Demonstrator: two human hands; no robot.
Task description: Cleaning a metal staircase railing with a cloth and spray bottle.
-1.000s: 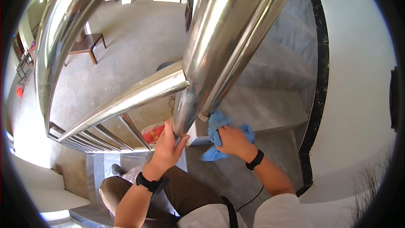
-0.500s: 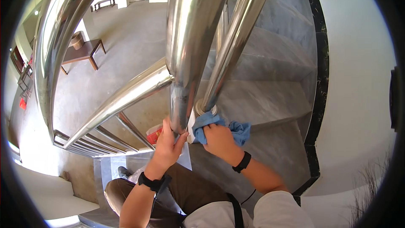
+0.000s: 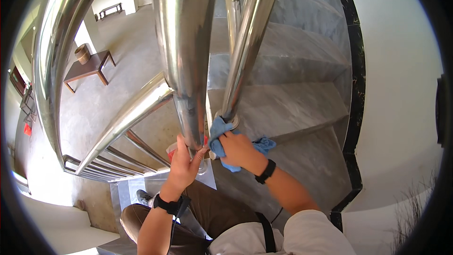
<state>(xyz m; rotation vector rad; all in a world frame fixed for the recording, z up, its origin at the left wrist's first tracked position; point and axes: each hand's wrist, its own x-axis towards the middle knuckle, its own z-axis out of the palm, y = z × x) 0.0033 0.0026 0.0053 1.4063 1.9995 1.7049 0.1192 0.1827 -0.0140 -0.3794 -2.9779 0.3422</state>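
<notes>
One thick steel post (image 3: 186, 42) in the left grip (image 3: 183, 166), brown table (image 3: 96, 63) beyond

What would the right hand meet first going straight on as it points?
Past its blue cloth, the right hand would probably meet the thick steel post first; depth is unclear.

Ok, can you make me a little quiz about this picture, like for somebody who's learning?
1. Which hand holds the blue cloth?
2. True or false: the brown bucket stands on a table.
3. Fill the gap: the left hand is at the bottom end of a thick, shiny ____.

Key:
1. The right hand.
2. True.
3. Metal post.
</notes>
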